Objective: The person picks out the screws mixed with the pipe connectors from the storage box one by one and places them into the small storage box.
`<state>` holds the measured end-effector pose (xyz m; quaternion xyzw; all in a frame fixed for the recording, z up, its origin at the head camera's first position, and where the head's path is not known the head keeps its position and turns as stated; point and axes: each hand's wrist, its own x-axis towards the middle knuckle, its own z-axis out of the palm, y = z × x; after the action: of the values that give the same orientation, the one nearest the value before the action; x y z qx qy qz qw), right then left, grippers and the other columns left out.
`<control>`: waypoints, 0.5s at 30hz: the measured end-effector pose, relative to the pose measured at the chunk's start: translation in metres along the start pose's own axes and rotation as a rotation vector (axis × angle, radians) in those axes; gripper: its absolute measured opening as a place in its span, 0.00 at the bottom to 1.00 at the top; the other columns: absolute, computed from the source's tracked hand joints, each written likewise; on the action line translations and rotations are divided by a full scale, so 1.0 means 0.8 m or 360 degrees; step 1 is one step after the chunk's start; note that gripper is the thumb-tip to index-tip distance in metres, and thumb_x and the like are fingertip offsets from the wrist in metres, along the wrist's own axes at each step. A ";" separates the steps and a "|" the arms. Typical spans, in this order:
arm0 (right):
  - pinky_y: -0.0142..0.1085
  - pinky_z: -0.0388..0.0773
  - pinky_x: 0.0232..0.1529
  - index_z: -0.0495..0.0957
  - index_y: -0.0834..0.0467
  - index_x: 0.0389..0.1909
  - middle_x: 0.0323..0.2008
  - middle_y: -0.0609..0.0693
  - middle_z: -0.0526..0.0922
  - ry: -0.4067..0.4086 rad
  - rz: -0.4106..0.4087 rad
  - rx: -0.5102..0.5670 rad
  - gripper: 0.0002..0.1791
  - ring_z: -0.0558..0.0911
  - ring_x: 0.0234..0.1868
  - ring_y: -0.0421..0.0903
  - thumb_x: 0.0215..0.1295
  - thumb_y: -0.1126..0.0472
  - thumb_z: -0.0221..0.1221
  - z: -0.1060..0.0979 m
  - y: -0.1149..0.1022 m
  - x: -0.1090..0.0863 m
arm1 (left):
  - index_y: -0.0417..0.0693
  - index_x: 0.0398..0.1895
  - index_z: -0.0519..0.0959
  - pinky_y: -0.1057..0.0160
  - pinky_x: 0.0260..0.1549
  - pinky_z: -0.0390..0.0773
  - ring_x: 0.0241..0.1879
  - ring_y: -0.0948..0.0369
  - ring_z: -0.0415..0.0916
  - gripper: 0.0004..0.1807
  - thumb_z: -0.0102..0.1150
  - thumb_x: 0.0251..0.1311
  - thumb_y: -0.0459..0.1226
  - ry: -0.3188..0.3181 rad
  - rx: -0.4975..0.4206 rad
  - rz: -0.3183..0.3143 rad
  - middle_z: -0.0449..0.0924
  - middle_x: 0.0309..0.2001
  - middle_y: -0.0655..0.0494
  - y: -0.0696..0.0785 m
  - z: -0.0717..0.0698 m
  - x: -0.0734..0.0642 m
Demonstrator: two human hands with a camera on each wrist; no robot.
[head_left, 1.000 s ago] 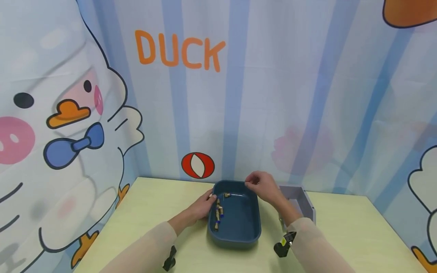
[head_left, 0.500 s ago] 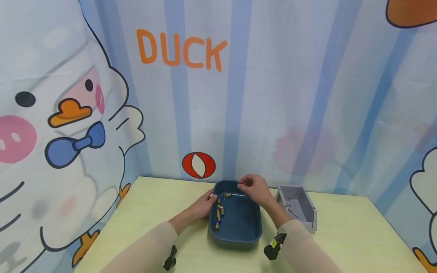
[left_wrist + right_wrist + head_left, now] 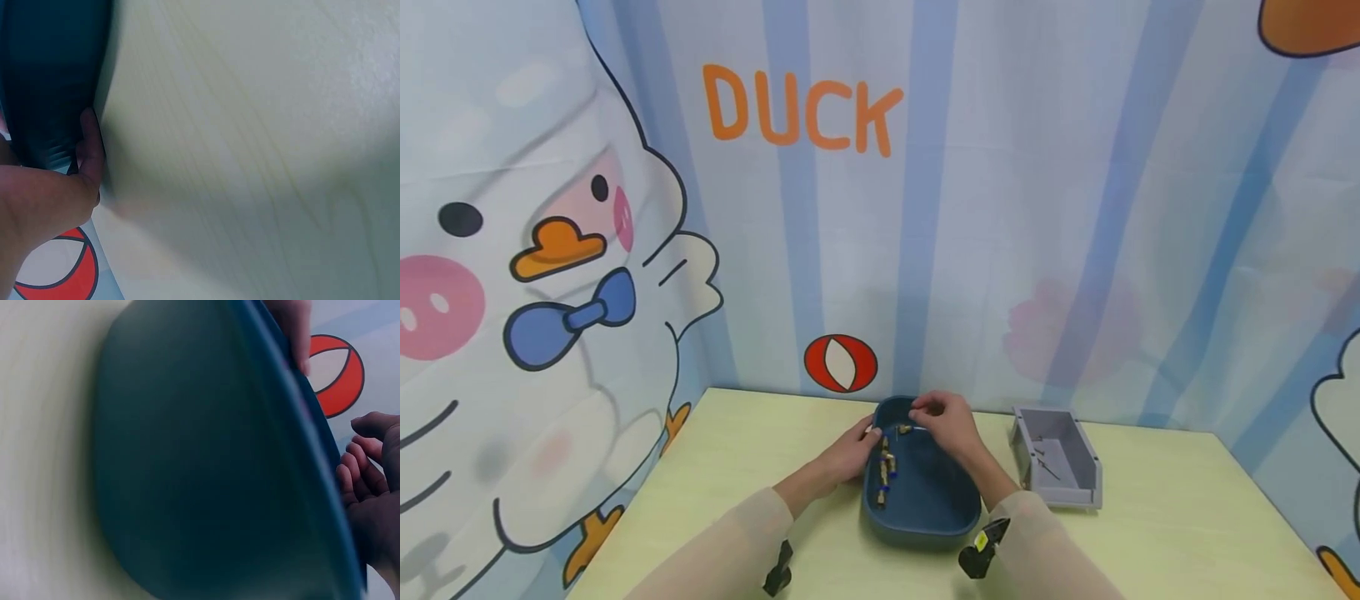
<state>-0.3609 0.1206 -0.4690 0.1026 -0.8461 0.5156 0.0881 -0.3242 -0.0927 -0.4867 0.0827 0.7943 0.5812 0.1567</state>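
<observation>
A dark blue plastic basin [image 3: 925,492] stands mid-table. My left hand [image 3: 848,450] grips its left rim, with the thumb on the rim; in the left wrist view, a finger lies along the outer wall. Several brass fittings [image 3: 884,467] with blue ends lie in a row along the basin's left side. One more fitting [image 3: 906,429] lies near the far end, with a thin pin-like piece beside it. Over the far right part of the basin hovers my right hand [image 3: 946,421], fingers loosely bent. The right wrist view shows a gap between thumb and fingers, and nothing is visible there.
Right of the basin stands a grey open-front bin [image 3: 1092,475] holding several thin screws [image 3: 1047,467]. The pale wood-grain table [image 3: 760,458] ends at a printed curtain [image 3: 970,250] close behind both containers.
My right hand has moved left and slightly nearer, from the basin's far right corner toward the far fitting. The grey bin is now uncovered. My left hand keeps its place on the rim.
</observation>
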 end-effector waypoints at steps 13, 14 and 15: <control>0.42 0.82 0.42 0.88 0.63 0.41 0.36 0.52 0.87 0.0017 0.0091 -0.0069 0.06 0.83 0.38 0.47 0.67 0.64 0.70 0.027 0.006 0.001 | 0.49 0.86 0.55 0.34 0.66 0.72 0.68 0.41 0.73 0.30 0.37 0.87 0.46 -0.0010 0.0010 0.0022 0.70 0.73 0.37 0.000 0.001 0.001; 0.42 0.82 0.41 0.88 0.63 0.41 0.36 0.52 0.87 0.0017 0.0093 -0.0080 0.07 0.83 0.38 0.47 0.67 0.63 0.70 0.029 0.006 0.001 | 0.49 0.85 0.55 0.34 0.67 0.71 0.68 0.41 0.73 0.30 0.37 0.87 0.46 -0.0010 0.0010 0.0028 0.70 0.73 0.36 0.000 0.001 0.001; 0.42 0.82 0.41 0.88 0.63 0.41 0.36 0.52 0.87 0.0014 0.0093 -0.0084 0.07 0.83 0.37 0.47 0.67 0.63 0.71 0.030 0.006 0.002 | 0.49 0.85 0.55 0.33 0.67 0.70 0.68 0.41 0.73 0.30 0.37 0.87 0.46 -0.0009 0.0012 0.0030 0.70 0.73 0.37 -0.001 0.000 0.002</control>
<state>-0.3650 0.1008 -0.4834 0.0733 -0.8616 0.4960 0.0795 -0.3254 -0.0923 -0.4875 0.0924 0.7951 0.5794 0.1533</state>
